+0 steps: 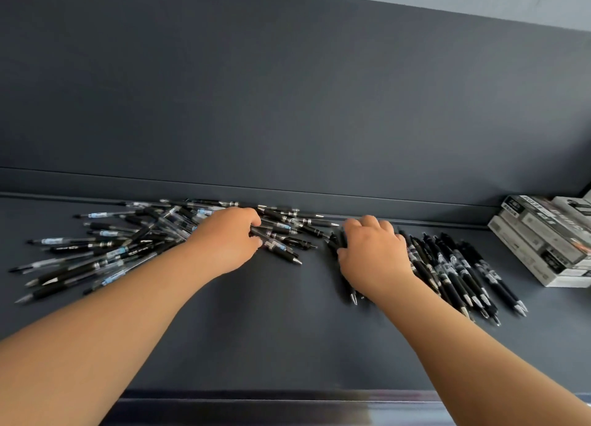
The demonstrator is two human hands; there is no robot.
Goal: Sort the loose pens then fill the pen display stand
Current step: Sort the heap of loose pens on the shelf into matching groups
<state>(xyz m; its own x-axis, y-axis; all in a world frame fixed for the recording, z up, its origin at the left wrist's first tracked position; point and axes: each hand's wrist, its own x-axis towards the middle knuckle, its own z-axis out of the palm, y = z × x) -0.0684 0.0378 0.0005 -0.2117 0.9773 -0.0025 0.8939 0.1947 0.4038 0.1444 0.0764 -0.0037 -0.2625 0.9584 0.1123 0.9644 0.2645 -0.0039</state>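
Note:
A jumbled heap of loose black and clear pens (pixel 128 246) lies on the dark grey shelf (pixel 271 329), left of centre. My left hand (pixel 228 240) is over the heap's right edge, its thumb and fingers pinching a black pen (pixel 278 249). To the right lies a sorted row of matching black pens (pixel 460 272), all with tips toward me. My right hand (pixel 372 253) rests on the left end of that row, fingers curled round a few black pens (pixel 335 243). No pen display stand is in view.
Stacked grey-and-white pen boxes (pixel 543 243) sit at the far right against the shelf's back panel (pixel 287 105). The shelf's front edge (pixel 287 397) runs along the bottom.

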